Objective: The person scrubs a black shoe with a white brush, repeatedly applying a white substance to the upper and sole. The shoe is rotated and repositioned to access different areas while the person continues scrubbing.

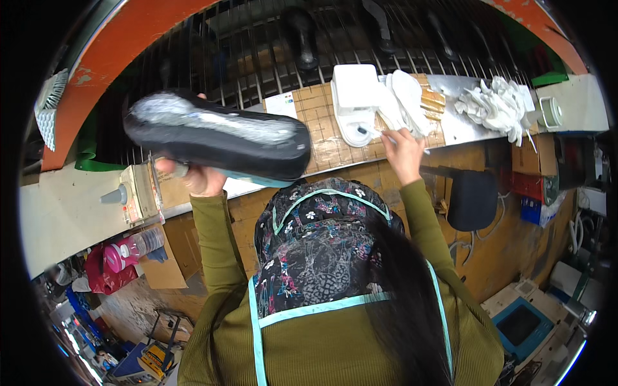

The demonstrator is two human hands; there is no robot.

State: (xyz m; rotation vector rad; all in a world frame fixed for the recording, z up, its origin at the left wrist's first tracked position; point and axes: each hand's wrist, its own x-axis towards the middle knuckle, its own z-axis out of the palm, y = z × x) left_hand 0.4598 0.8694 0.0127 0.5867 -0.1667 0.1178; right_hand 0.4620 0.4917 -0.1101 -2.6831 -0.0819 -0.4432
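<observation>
On the left, the left hand (205,180) clamps its fingers around a black shoe (244,143), while the right hand (404,154) pinches a thin white stick (375,132) near a white container (356,90).

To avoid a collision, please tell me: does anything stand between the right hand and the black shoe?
Yes, partly: the white container stands just left of the right hand, toward the black shoe. Beyond it, nothing visible blocks the gap.
</observation>
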